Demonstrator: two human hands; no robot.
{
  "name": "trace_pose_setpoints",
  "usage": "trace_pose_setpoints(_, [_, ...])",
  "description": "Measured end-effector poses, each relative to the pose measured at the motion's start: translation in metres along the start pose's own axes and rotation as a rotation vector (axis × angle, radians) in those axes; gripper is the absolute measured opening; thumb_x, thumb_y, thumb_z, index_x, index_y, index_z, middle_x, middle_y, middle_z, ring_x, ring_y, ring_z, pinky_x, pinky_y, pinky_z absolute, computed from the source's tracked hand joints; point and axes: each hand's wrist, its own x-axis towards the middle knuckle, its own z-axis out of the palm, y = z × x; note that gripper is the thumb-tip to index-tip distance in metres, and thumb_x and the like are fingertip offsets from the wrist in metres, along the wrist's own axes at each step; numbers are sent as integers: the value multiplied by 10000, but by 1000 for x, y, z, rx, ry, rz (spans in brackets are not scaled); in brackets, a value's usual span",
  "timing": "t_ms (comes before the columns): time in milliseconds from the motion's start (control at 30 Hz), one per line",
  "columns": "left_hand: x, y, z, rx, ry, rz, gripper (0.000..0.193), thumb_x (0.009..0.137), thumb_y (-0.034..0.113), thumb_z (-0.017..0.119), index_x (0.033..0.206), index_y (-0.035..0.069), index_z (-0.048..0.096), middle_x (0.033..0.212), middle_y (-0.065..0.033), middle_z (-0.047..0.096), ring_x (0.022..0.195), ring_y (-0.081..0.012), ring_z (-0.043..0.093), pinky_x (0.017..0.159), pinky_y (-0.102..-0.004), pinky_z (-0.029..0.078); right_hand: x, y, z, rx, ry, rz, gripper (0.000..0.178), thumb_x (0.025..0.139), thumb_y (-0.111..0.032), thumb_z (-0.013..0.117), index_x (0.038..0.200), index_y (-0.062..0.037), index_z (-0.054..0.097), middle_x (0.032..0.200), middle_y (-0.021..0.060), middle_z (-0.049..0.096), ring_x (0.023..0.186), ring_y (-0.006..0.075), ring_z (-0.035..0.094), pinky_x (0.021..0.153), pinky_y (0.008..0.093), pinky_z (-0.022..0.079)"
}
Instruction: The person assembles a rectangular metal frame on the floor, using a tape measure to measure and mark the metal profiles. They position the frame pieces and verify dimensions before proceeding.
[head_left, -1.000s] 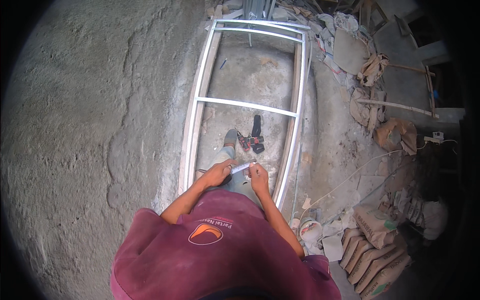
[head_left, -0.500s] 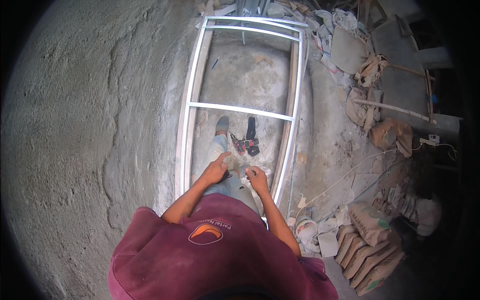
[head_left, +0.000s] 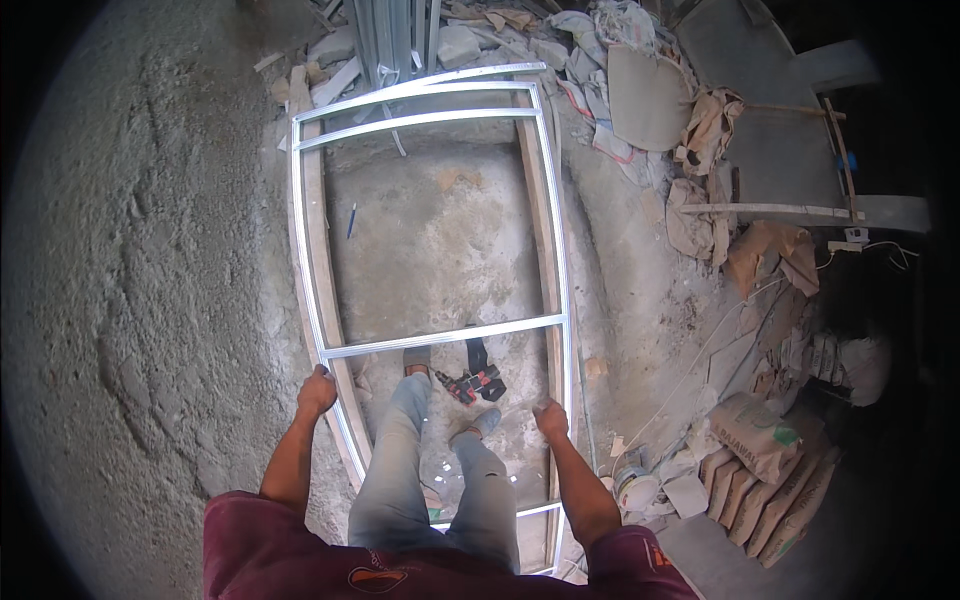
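A long rectangular metal frame [head_left: 440, 336] with cross bars lies on the rough concrete floor, and I stand inside it in jeans. My left hand [head_left: 317, 391] is closed on the frame's left rail, beside a wooden batten [head_left: 322, 260]. My right hand [head_left: 550, 418] is closed at the right rail. A red and black power drill [head_left: 472, 380] lies on the floor between my feet and the middle cross bar.
A blue pen [head_left: 351, 220] lies inside the frame farther off. Rubble, sacks and metal profiles [head_left: 395, 30] are piled at the far end. Stacked cement bags [head_left: 760, 470] and a white bucket [head_left: 634, 484] sit to the right. A cable runs along the right side.
My hands were together in front of me over the near end of the frame; they have moved apart to its left and right rails. The view has shifted along the frame.
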Motion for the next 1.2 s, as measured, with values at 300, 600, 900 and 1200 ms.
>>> trace_pose_setpoints(300, [247,-67,18,179,1,9,616,959,495,465,1113,-82,618,1082,-377,634,1081,-532,599,936,-558,462,222,11,43,-202,218,87,551,848,-290,677,1339,-109,504,1271,167,562,1159,397,566,931,521,516])
trace_pose_setpoints(600, [313,-105,57,189,15,156,608,935,487,483,789,-82,643,681,-245,626,706,-348,669,668,-479,469,274,22,46,-213,337,139,489,904,-347,634,1303,-115,471,1296,143,549,1223,366,530,964,547,449])
trace_pose_setpoints(900, [344,-107,76,82,-137,-125,596,938,432,424,959,-107,676,949,-347,666,1004,-464,656,858,-499,475,276,48,49,-351,306,63,375,934,-333,604,1224,-117,502,1253,108,590,1202,339,557,937,561,450])
trace_pose_setpoints(1200, [356,-114,80,63,-123,-57,481,932,457,498,719,39,604,605,-111,581,471,-226,580,440,-400,432,279,57,55,-441,316,53,377,943,-348,584,1229,-120,495,1244,98,593,1185,336,567,925,578,445])
